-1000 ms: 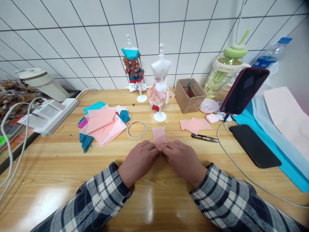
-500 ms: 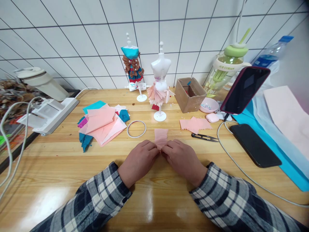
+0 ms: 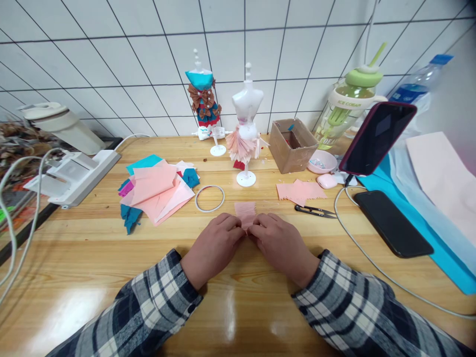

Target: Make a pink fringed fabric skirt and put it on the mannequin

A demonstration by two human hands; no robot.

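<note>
A small pink paper piece (image 3: pixel 245 212) with a jagged right edge lies at the table's middle, its near end pinched between both hands. My left hand (image 3: pixel 215 247) is closed on its lower left corner, and my right hand (image 3: pixel 280 247) is closed on the lower right. The fingertips almost meet and hide the near edge. Beyond them stands a small white dress form (image 3: pixel 248 101) with a pleated pink skirt (image 3: pixel 242 146). Black thread snips (image 3: pixel 315 211) lie to the right, beside more jagged pink paper (image 3: pixel 302 191). A thin ring (image 3: pixel 209 199) is to the left.
Coloured paper sheets (image 3: pixel 156 191) are piled at left, near a white power strip (image 3: pixel 84 178). Behind stand a second dressed form (image 3: pixel 203 99), a cardboard box (image 3: pixel 292 146) and a green-lidded bottle (image 3: pixel 344 106). Two phones, one a black phone (image 3: pixel 393 223), and a cable are at right.
The far end of the pink paper piece has shifted slightly left and nearer. Both hands keep their pinch in nearly the same place.
</note>
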